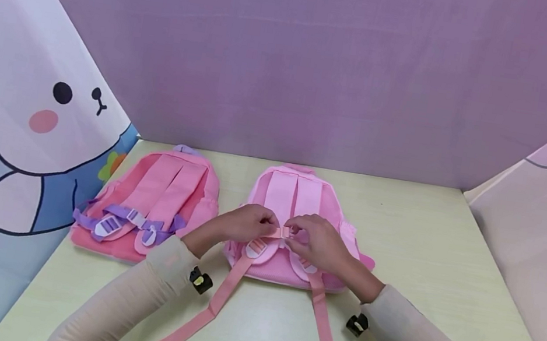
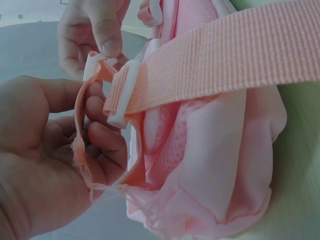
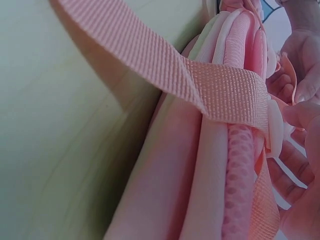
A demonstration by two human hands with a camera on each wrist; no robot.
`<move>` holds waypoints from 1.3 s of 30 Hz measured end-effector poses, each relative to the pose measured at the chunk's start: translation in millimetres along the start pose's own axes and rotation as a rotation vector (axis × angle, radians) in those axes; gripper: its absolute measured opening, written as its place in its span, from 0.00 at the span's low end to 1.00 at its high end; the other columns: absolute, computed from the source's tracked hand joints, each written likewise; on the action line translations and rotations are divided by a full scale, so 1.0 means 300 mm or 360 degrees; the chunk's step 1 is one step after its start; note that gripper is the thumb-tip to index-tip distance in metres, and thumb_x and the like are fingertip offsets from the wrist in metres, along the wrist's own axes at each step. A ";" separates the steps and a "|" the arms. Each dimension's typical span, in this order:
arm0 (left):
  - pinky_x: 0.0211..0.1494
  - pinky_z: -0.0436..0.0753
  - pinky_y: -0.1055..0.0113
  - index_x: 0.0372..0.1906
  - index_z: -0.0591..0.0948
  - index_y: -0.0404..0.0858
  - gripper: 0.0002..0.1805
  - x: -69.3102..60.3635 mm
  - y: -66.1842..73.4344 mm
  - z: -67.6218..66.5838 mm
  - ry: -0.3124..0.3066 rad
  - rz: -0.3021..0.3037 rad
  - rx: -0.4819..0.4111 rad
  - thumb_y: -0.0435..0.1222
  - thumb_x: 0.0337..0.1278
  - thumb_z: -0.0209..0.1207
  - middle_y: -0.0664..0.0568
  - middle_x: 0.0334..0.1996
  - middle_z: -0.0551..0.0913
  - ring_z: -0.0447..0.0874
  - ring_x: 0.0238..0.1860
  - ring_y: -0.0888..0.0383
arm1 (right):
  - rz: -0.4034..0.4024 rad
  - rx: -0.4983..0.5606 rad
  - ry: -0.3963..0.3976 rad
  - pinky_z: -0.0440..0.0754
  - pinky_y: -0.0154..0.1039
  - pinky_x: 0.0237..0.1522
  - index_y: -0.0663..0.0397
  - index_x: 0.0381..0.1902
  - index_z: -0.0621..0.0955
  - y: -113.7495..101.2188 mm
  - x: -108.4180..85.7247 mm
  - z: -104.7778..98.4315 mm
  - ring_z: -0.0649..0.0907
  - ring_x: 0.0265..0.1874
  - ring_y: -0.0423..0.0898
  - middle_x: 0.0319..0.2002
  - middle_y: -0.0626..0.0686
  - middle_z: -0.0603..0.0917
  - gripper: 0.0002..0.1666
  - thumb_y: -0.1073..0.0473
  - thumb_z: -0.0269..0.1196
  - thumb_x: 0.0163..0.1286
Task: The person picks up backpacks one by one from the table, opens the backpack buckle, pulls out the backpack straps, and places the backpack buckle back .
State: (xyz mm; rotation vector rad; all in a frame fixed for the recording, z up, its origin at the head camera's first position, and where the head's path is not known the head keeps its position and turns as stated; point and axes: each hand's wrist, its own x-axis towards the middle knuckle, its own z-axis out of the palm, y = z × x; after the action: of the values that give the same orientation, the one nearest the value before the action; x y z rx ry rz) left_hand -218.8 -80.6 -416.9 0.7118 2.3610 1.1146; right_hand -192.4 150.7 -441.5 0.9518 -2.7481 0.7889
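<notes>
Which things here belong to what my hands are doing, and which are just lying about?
Part of the job:
left hand and right hand
light pink backpack
its peach strap and white buckle, between the hands

Just lying about:
coral backpack with purple straps

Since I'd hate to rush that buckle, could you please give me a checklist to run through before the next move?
1. Light pink backpack lying on the table, shoulder straps up: ok.
2. Left hand holding the orange strap: ok.
3. Right hand at the white buckle: ok.
4. Buckle fully latched: cannot tell, fingers partly hide it.
5. Strap end neat: not ok, loose threads show in the left wrist view.
6. Webbing tails clear of the fingers: ok, they trail onto the table.
</notes>
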 end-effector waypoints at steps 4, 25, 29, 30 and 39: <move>0.33 0.75 0.70 0.42 0.85 0.38 0.10 0.004 0.001 0.001 -0.0017 -0.0016 -0.0020 0.33 0.74 0.52 0.54 0.28 0.78 0.73 0.29 0.61 | -0.0003 -0.0006 -0.0007 0.83 0.41 0.45 0.47 0.50 0.85 -0.002 0.001 -0.001 0.85 0.41 0.44 0.40 0.46 0.88 0.16 0.55 0.72 0.64; 0.27 0.69 0.71 0.43 0.84 0.35 0.12 0.019 0.002 0.004 -0.0092 -0.0006 -0.0090 0.32 0.75 0.50 0.56 0.25 0.71 0.68 0.25 0.62 | -0.0006 0.0051 -0.0016 0.84 0.41 0.46 0.48 0.51 0.84 -0.001 -0.001 0.003 0.85 0.43 0.44 0.40 0.45 0.87 0.16 0.56 0.71 0.65; 0.27 0.70 0.71 0.43 0.84 0.34 0.11 0.022 -0.002 0.006 -0.0106 -0.0014 -0.0122 0.32 0.75 0.50 0.56 0.25 0.72 0.69 0.25 0.62 | -0.0004 0.0068 -0.0021 0.84 0.41 0.46 0.48 0.51 0.84 -0.002 -0.002 0.005 0.85 0.44 0.44 0.41 0.45 0.88 0.17 0.56 0.71 0.66; 0.27 0.70 0.72 0.43 0.84 0.34 0.11 0.022 -0.003 0.007 -0.0113 -0.0018 -0.0126 0.32 0.74 0.50 0.55 0.25 0.72 0.69 0.26 0.62 | -0.0010 0.0068 -0.0022 0.84 0.41 0.47 0.48 0.51 0.84 -0.002 -0.002 0.006 0.85 0.44 0.44 0.42 0.46 0.88 0.16 0.56 0.71 0.66; 0.28 0.72 0.71 0.44 0.84 0.33 0.12 0.017 -0.008 0.006 -0.0115 -0.0043 -0.0112 0.32 0.74 0.51 0.54 0.26 0.74 0.71 0.26 0.62 | -0.0054 0.0032 -0.0016 0.83 0.41 0.46 0.48 0.51 0.85 -0.016 0.005 0.005 0.85 0.43 0.45 0.42 0.46 0.88 0.17 0.56 0.72 0.64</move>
State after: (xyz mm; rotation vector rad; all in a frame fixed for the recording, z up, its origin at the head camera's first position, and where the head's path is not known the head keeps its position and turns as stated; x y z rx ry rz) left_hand -222.4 -77.6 -420.5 0.6817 2.2534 1.1351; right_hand -190.7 145.7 -440.4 1.0065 -2.7299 0.8102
